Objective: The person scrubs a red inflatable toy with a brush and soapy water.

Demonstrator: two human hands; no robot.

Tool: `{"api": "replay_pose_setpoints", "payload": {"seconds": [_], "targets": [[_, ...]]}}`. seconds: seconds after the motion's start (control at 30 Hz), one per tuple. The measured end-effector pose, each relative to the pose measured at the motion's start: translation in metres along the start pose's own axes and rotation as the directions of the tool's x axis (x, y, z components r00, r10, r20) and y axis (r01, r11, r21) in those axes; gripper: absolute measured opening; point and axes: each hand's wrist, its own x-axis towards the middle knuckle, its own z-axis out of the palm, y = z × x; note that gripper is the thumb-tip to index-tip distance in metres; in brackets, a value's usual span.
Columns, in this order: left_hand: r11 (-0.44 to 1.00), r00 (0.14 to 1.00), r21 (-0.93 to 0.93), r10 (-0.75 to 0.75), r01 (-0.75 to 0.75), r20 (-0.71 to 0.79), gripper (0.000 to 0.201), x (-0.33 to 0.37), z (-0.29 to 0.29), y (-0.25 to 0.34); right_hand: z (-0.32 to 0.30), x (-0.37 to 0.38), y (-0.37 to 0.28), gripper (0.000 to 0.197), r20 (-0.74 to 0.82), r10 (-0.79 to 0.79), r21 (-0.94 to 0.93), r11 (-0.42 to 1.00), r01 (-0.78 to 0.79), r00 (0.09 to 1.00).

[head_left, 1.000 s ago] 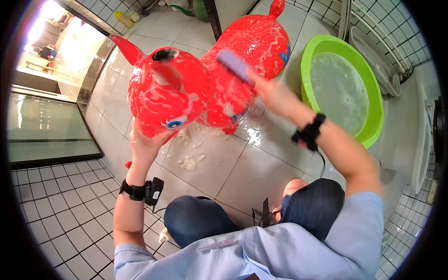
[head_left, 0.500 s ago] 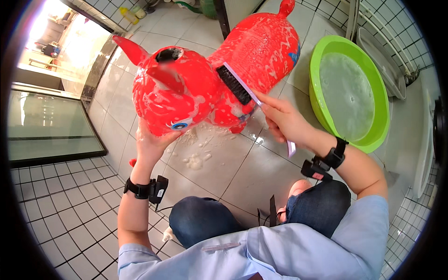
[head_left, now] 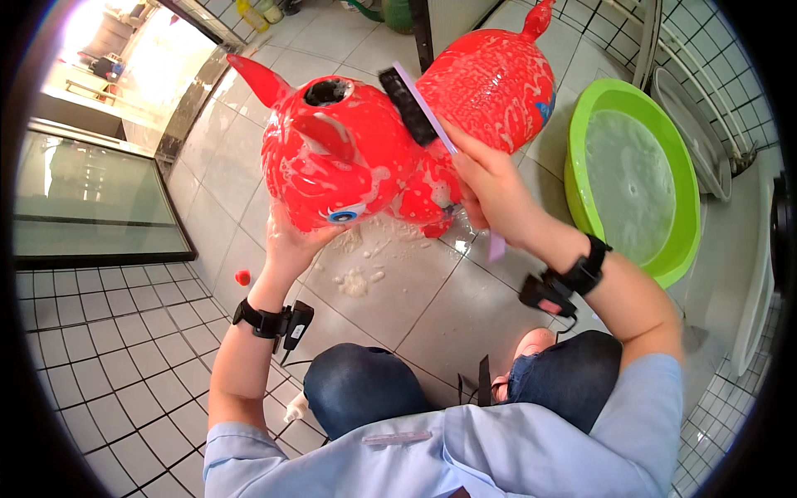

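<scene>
A red inflatable ride-on animal toy (head_left: 490, 83), streaked with suds, stands on the tiled floor with its head toward the left. Under the head, by the painted blue eye, my left hand (head_left: 290, 241) cups the chin, its fingers partly hidden behind the toy. My right hand (head_left: 496, 189) is wrapped round the handle of a scrubbing brush (head_left: 415, 108) with a lilac back and black bristles. The brush is over the toy's neck, bristles facing left toward the head; whether they touch it I cannot tell. A dark hole (head_left: 328, 91) shows on top of the head.
A lime-green basin (head_left: 585, 199) of cloudy, soapy water stands at the right. Foam (head_left: 353, 282) lies on the floor below the toy. A small red piece (head_left: 242, 277) is left of my left wrist. A glass panel (head_left: 100, 199) stands farther left; bottles (head_left: 253, 15) are at the back.
The brush has gone from the side of the toy's neck up toward the head, its handle now more upright. My left hand stays under the chin. The whole view has shifted slightly.
</scene>
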Motion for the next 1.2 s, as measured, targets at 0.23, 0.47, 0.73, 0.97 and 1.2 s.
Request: {"api": "replay_pose_setpoints", "payload": {"seconds": [0.23, 0.47, 0.73, 0.97, 1.2], "targets": [[0.998, 0.998, -0.022, -0.060, 0.060, 0.024, 0.083, -0.003, -0.001, 0.012, 0.009, -0.011, 0.014, 0.044, -0.010, -0.533, -0.496, 0.737, 0.458, 0.846], [0.990, 0.991, -0.060, -0.127, 0.129, 0.040, 0.082, 0.000, -0.004, 0.015, 0.018, 0.033, -0.028, 0.045, 0.008, -0.306, -0.568, 0.782, 0.256, 0.952], [0.999, 0.999, 0.012, -0.047, 0.047, -0.015, 0.084, -0.002, 0.005, 0.013, 0.019, 0.016, -0.024, 0.046, -0.028, -0.343, -0.546, 0.792, 0.273, 0.939], [0.998, 0.999, 0.033, -0.044, 0.045, -0.010, 0.082, 0.004, -0.002, 0.011, 0.017, -0.021, -0.011, 0.046, 0.081, -0.631, -0.579, 0.601, 0.552, 0.772], [0.994, 0.997, -0.082, -0.070, 0.068, -0.027, 0.081, 0.005, -0.004, 0.004, 0.033, 0.018, -0.037, 0.051, 0.027, -0.374, -0.590, 0.742, 0.317, 0.927]]}}
